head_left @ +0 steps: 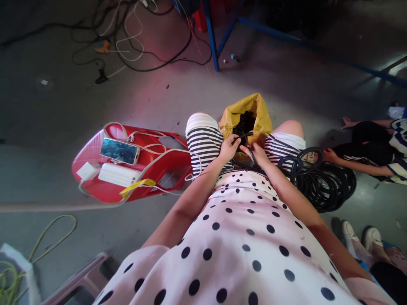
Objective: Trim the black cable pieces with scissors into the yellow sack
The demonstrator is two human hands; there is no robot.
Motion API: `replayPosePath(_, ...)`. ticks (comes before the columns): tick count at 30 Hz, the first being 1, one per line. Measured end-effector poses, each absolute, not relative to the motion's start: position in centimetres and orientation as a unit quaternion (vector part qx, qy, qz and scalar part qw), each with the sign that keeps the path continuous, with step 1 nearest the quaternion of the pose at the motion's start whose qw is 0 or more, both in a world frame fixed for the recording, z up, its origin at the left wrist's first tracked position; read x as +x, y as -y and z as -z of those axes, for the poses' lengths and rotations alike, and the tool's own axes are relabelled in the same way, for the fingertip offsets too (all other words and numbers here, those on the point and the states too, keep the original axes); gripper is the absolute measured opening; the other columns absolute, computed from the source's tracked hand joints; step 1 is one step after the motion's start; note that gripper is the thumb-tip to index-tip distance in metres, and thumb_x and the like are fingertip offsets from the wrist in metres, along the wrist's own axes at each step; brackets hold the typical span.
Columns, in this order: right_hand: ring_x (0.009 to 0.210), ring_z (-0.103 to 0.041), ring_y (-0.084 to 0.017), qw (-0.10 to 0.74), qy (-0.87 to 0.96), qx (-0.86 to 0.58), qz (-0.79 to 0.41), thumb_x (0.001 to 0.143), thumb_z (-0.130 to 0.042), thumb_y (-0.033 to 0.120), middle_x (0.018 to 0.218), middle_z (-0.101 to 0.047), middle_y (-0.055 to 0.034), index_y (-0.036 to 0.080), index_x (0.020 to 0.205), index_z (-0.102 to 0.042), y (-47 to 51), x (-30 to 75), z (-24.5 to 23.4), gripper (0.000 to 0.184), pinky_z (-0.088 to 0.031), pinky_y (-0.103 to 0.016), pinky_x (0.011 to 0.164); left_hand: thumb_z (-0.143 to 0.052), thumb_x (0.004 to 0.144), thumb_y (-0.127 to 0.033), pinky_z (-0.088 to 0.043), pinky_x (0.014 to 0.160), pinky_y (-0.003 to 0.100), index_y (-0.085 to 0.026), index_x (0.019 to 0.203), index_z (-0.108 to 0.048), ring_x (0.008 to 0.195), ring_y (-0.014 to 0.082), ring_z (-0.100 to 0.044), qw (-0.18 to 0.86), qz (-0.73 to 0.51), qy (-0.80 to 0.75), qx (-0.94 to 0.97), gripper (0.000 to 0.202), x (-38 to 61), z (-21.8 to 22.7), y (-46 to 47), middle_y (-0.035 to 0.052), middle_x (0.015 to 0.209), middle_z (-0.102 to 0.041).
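My left hand [229, 146] and my right hand [257, 154] meet in front of my lap, over the near edge of a yellow bag [263, 116]. The bag's mouth gapes, and dark black pieces [244, 123] lie inside, too small to name. Thumb and fingers of my left hand are closed on a thin black piece whose kind is unclear. In my right hand, closed fingers grip a black hose [253, 157]. A coiled bundle of black hose [330, 186] rests on the floor beside my right knee.
On my left, a red stool [162, 169] carries a phone [119, 151], a white power bank [118, 174] and white cables. Another person's hand [330, 156] is beside the hose bundle. Ahead stand blue metal legs [212, 38]; black cables [152, 67] tangle on the floor.
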State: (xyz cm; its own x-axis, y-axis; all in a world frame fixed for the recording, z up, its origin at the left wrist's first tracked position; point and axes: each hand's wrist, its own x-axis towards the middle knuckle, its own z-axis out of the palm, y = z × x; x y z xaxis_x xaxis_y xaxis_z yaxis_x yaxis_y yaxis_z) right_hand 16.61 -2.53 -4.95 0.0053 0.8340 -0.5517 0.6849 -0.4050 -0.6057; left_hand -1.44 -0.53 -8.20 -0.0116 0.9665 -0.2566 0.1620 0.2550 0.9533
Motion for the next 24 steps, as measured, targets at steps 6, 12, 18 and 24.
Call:
replayPosePath(6, 0.096, -0.073, -0.033, 0.086, 0.53, -0.705, -0.463, 0.087, -0.077, 0.088, 0.094, -0.077, -0.0082, 0.028, 0.095, -0.059, 2.35, 16.73, 5.38, 0.062, -0.056, -0.041, 0.09, -0.075, 0.099, -0.017, -0.054, 0.089, 0.03, -0.019, 0.097, -0.076, 0.088, 0.0179, -0.072, 0.519, -0.372, -0.608, 0.472, 0.004, -1.22, 8.01, 0.57, 0.0018, 0.089, -0.078)
replayPosePath(12, 0.097, -0.074, -0.034, 0.079, 0.537, -0.703, -0.46, 0.088, -0.075, 0.087, 0.096, -0.077, -0.009, 0.029, 0.098, -0.059, 2.39, 16.7, 5.54, 0.061, -0.057, -0.042, 0.091, -0.073, 0.1, -0.019, -0.054, 0.084, 0.029, -0.02, 0.097, -0.075, 0.084, 0.0174, -0.069, 0.52, -0.372, -0.614, 0.463, 0.004, -1.2, 8.21, 0.59, 0.001, 0.085, -0.076)
replayPosePath(18, 0.097, -0.075, -0.035, 0.058, 0.541, -0.706, -0.453, 0.092, -0.072, 0.087, 0.096, -0.077, -0.0094, 0.028, 0.1, -0.06, 2.37, 16.63, 5.19, 0.061, -0.057, -0.043, 0.092, -0.074, 0.098, -0.014, -0.056, 0.094, 0.031, -0.02, 0.096, -0.075, 0.092, 0.0192, -0.073, 0.538, -0.353, -0.594, 0.482, 0.006, -1.43, 7.72, 0.47, 0.0028, 0.093, -0.078)
replayPosePath(24, 0.099, -0.078, -0.035, 0.045, 0.563, -0.709, -0.422, 0.091, -0.079, 0.085, 0.097, -0.08, -0.0131, 0.025, 0.098, -0.067, 2.29, 16.62, 5.24, 0.061, -0.058, -0.042, 0.091, -0.072, 0.095, -0.01, -0.057, 0.095, 0.032, -0.019, 0.1, -0.076, 0.09, 0.0182, -0.071, 0.579, -0.338, -0.567, 0.479, 0.011, -1.93, 7.26, 0.15, 0.0023, 0.092, -0.077)
